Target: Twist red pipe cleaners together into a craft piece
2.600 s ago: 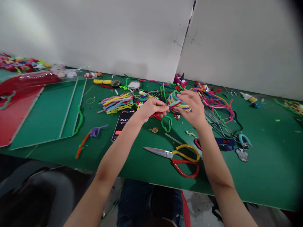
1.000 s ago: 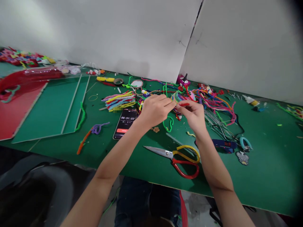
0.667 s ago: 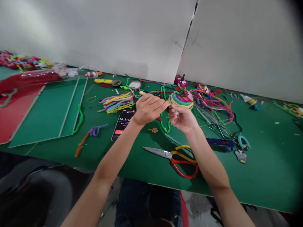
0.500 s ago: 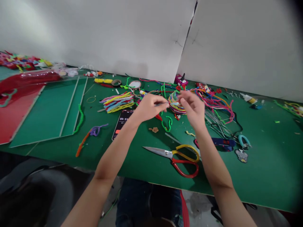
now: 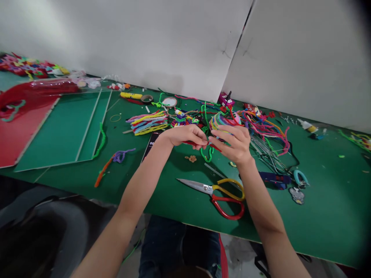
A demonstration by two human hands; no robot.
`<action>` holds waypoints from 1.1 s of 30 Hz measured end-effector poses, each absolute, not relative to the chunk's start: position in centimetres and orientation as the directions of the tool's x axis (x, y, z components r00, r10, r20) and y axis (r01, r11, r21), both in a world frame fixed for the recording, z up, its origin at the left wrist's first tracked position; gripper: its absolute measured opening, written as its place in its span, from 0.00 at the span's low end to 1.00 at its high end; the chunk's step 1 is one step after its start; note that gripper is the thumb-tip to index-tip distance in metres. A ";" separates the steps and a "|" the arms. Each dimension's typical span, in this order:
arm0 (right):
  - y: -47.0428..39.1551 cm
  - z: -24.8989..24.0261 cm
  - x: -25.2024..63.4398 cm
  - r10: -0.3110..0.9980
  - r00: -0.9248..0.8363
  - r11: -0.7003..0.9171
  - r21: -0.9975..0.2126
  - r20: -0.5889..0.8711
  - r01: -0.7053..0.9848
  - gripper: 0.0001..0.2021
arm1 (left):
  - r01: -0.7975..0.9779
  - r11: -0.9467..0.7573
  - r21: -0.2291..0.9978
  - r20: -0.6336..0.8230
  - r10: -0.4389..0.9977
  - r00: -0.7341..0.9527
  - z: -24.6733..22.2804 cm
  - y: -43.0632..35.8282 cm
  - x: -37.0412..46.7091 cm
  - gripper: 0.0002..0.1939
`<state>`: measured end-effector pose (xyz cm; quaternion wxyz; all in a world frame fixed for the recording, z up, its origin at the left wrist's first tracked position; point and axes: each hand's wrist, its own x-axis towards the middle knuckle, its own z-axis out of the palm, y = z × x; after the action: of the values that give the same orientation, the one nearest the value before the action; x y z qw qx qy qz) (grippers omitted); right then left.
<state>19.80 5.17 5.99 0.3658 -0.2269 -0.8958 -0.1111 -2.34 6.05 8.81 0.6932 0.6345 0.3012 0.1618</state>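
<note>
My left hand is closed, thumb and fingertips pinched together over the middle of the table. My right hand meets it there, its fingers bent round and the tips nearly touching the left ones. Between them shows a red pipe cleaner, with a small light blue bit at the fingertips; most of it is hidden by the fingers. Just below lie a green pipe cleaner loop and a small brown flower shape. Scissors with one yellow and one red handle lie nearer to me.
Striped bundles of pipe cleaners lie behind my hands, with a phone partly under my left forearm. A dark blue tool, a grey elephant-like charm and thin wires lie right. Green boards stand left.
Both hands have come down and closer together, fingertips now almost meeting. Red now shows between them. The view has shifted slightly.
</note>
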 end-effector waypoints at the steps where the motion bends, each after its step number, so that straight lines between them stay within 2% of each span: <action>1: 5.2 6.1 19.8 0.296 -0.648 0.886 0.051 0.702 0.460 0.13 | 0.155 0.146 0.977 -0.212 0.608 0.765 8.7 6.2 -2.5 0.10; 5: 5.0 6.3 19.5 0.238 -0.666 0.941 0.001 0.707 0.339 0.16 | 0.138 0.150 0.979 -0.202 0.618 0.759 8.3 6.6 -3.1 0.12; 10: 4.7 6.2 18.9 0.254 -0.661 0.947 -0.043 0.706 0.318 0.12 | 0.132 0.116 0.984 -0.175 0.591 0.788 8.3 6.6 -3.3 0.11; 12: 4.8 6.1 18.9 0.271 -0.645 0.937 -0.042 0.714 0.347 0.09 | 0.153 0.041 0.987 -0.145 0.627 0.765 8.6 6.4 -3.2 0.10; 15: 4.9 5.9 18.7 0.318 -0.591 0.902 -0.045 0.742 0.430 0.04 | 0.270 -0.184 0.945 -0.050 0.736 0.676 9.5 5.5 -2.9 0.08; 18: 4.7 5.9 18.0 0.408 -0.463 0.851 -0.144 0.787 0.505 0.06 | 0.494 -0.436 0.753 0.154 0.846 0.511 10.6 4.1 -2.0 0.07; 21: 4.2 5.9 17.0 0.585 -0.243 0.748 -0.398 0.774 0.532 0.12 | 0.707 -0.561 0.430 0.400 0.821 0.408 10.9 3.0 -0.6 0.09; 24: 4.1 5.6 16.3 0.799 -0.046 0.553 -0.703 0.600 0.447 0.17 | 0.769 -0.616 0.170 0.547 0.708 0.447 9.9 3.1 0.7 0.14; 26: 4.5 5.1 16.2 0.893 0.031 0.415 -0.846 0.450 0.335 0.19 | 0.778 -0.623 0.082 0.607 0.650 0.457 8.7 3.6 1.4 0.15; 29: 5.5 4.4 16.5 0.954 0.043 0.286 -0.940 0.298 0.186 0.20 | 0.795 -0.599 0.095 0.634 0.652 0.416 6.9 4.5 2.0 0.14; 33: 6.5 4.0 17.4 0.952 -0.091 0.304 -0.930 0.291 0.208 0.15 | 0.773 -0.508 0.381 0.504 0.815 0.287 6.3 5.1 1.8 0.10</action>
<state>17.38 6.49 3.99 0.4968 -0.4556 -0.6365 0.3748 1.78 5.13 6.30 0.0316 0.8016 0.4951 0.3337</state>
